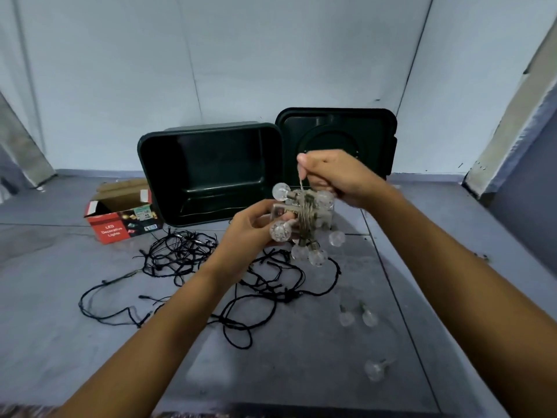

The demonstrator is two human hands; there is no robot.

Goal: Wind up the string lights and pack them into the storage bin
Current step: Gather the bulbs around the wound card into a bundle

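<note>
The bundle of globe string lights (304,221) is gripped by the left hand (250,233); its wire (301,183) is pinched by the right hand (340,176).

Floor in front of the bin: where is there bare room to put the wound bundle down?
Bare floor lies left of the black wire tangle, and right of the lid. The bin is empty too. Crowded: the tangle mid-floor, loose bulbs near the right forearm.

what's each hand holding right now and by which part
Both hold the globe string lights. The left hand grips the wound bundle by one side; the right hand pinches the loose wire just above it.
</note>
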